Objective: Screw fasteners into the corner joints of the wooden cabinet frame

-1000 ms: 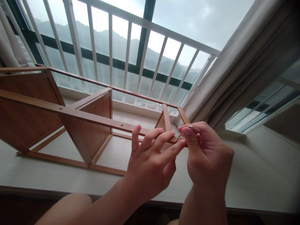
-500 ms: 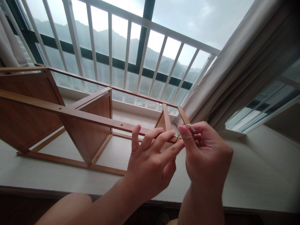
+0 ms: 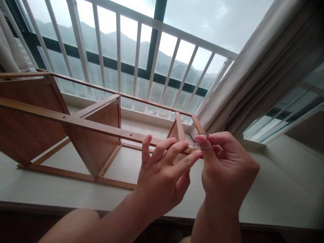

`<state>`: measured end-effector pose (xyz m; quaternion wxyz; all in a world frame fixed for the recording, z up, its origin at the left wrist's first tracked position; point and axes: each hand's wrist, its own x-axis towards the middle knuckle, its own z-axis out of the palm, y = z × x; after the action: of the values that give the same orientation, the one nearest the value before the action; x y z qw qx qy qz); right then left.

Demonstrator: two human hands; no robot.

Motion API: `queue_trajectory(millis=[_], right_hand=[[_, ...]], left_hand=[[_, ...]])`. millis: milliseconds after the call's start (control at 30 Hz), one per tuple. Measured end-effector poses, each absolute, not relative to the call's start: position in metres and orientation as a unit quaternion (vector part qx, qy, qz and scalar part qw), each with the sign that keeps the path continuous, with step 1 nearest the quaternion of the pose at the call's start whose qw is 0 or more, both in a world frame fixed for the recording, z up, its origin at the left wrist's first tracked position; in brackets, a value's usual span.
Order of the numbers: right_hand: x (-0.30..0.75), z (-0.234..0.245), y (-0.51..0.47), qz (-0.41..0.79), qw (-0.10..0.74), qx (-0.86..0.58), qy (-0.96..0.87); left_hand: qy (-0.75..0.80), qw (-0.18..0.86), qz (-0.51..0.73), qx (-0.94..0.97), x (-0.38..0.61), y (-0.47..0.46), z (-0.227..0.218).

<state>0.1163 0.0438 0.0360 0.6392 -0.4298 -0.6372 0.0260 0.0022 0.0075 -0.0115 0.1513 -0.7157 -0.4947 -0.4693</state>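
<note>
A wooden shelf frame [image 3: 101,125] lies on its side, its long rails running across in front of me. My left hand [image 3: 164,168] is open, with its fingers spread against the near rail and the index fingertip just below a metal bolt head [image 3: 190,147] in the rail. Between the thumb and fingers of my right hand [image 3: 225,165] is pinched a small bent hex key [image 3: 205,135], mostly hidden by the fingers. Its tip appears apart from the bolt head, a little to the right of it.
The frame rests on a pale window ledge [image 3: 63,197] whose front edge is close to my knees. Behind stand a white railing [image 3: 138,57] and a window. A beige curtain [image 3: 243,77] hangs at the right, another curtain [image 3: 12,47] at the far left.
My right hand has shifted slightly right with the hex key, turning it and drawing its tip away from the bolt head. The left hand and frame stay almost still.
</note>
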Motion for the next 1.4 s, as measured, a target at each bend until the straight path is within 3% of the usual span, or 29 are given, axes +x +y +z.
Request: queue_trajectory(millis=[167, 333, 600, 1400], right_hand=[[0.116, 0.039, 0.043, 0.047, 0.644, -0.414, -0.642], [0.123, 0.038, 0.045, 0.042, 0.582, -0.415, -0.698], [0.126, 0.04, 0.043, 0.046, 0.552, -0.418, -0.72], [0.127, 0.039, 0.043, 0.062, 0.567, -0.404, -0.715]], left_hand=[[-0.494, 0.153, -0.468, -0.717, 0.002, 0.008, -0.012], [-0.498, 0.149, -0.466, -0.716, 0.002, 0.008, -0.013], [-0.499, 0.146, -0.465, -0.717, 0.002, 0.008, -0.012], [-0.499, 0.152, -0.467, -0.714, 0.002, 0.008, -0.014]])
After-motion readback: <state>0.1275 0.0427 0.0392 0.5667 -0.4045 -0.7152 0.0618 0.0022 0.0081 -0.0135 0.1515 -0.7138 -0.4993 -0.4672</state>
